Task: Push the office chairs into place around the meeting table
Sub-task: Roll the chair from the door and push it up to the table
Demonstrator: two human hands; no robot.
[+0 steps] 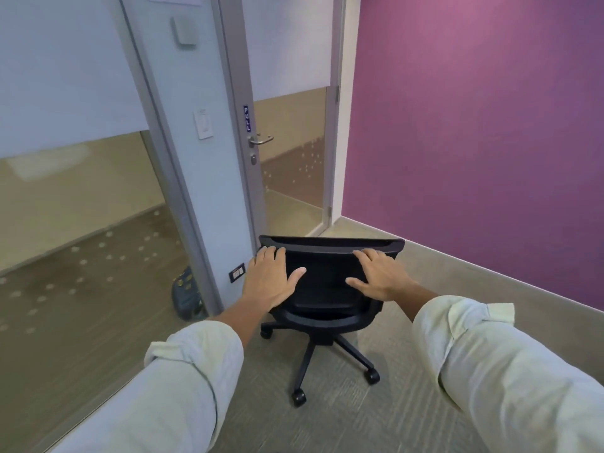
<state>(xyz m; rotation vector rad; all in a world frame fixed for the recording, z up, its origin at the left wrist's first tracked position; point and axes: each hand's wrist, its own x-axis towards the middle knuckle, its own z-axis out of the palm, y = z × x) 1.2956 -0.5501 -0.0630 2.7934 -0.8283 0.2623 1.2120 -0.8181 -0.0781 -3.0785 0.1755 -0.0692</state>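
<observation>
Starting at the left, the left hand (273, 277) is laid flat, fingers spread, on the backrest of the black office chair (327, 289); the right hand (380, 277) is pressed there likewise, nothing gripped. The chair is stood on carpet near the glass door (287, 125). No meeting table is seen, so the pushing is judged barely begun.

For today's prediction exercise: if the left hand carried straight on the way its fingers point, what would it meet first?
The left hand already rests on the chair back; beyond it, probably the grey door frame, though depth is unclear.
</observation>
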